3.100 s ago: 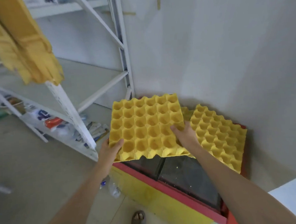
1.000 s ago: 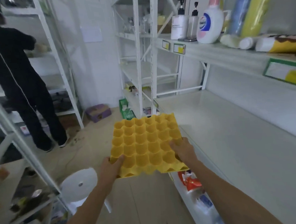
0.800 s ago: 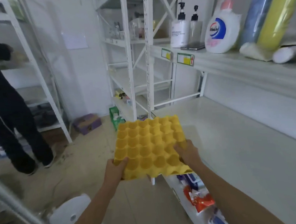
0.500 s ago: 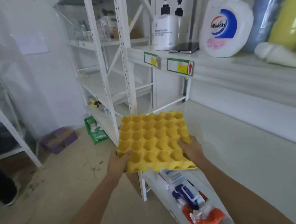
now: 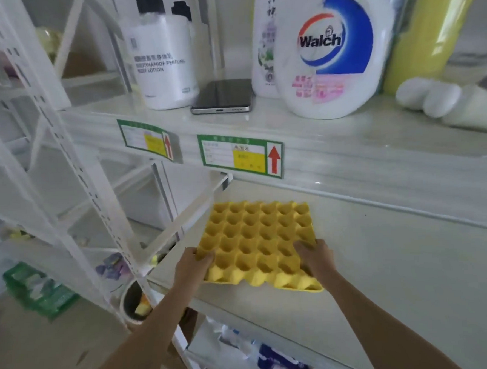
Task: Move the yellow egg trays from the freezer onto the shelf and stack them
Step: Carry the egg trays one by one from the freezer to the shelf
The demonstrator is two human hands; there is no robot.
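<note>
A yellow egg tray (image 5: 258, 240) lies flat over the left end of the white middle shelf (image 5: 399, 274), cups facing up. Both my hands hold its near edge. My left hand (image 5: 193, 266) grips the near left corner. My right hand (image 5: 315, 258) grips the near right corner, fingers curled into the cups. Whether the tray rests on the shelf or hovers just above it, I cannot tell. No other egg tray and no freezer are in view.
The upper shelf (image 5: 349, 155) overhangs the tray, carrying a lotion pump bottle (image 5: 163, 61), a phone (image 5: 222, 97), a Walch detergent bottle (image 5: 331, 56) and rolls. White uprights (image 5: 73, 177) stand to the left. Packets fill the bottom shelf (image 5: 264, 357). A green basket (image 5: 38, 291) is on the floor.
I carried the tray from the freezer to the shelving. In the last half second the tray moved forward, from the shelf's front edge to over the middle shelf.
</note>
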